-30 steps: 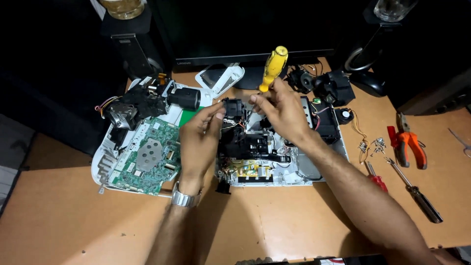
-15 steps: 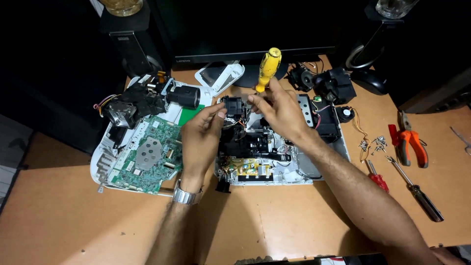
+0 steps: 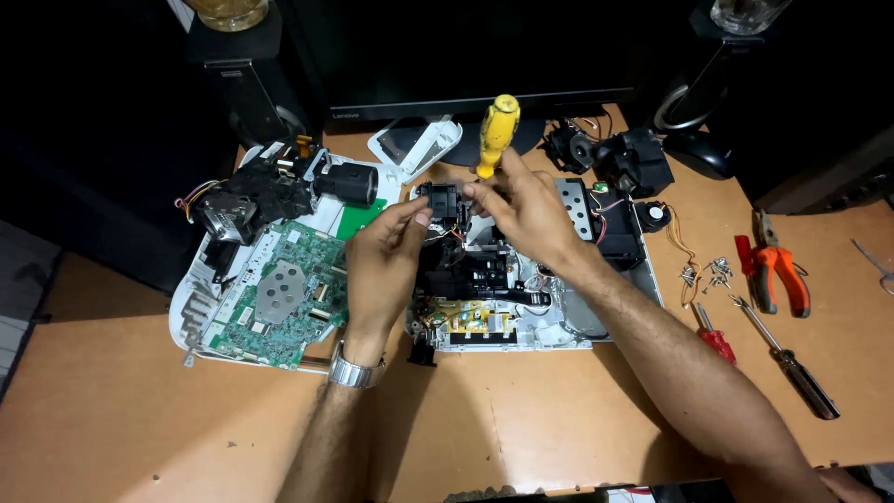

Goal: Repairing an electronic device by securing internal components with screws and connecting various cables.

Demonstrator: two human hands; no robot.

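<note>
Black module (image 3: 441, 200) – one, pinched by both hands: left (image 3: 384, 256), right (image 3: 526, 210) also gripping one yellow screwdriver (image 3: 495, 133).

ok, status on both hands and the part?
Left hand pinching small black part. Right hand on same part, gripping yellow-handled screwdriver. Opened device chassis directly below; nothing blocking.

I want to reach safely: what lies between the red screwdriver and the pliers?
In the head view, a black-handled screwdriver lies between the red screwdriver and pliers.
</note>
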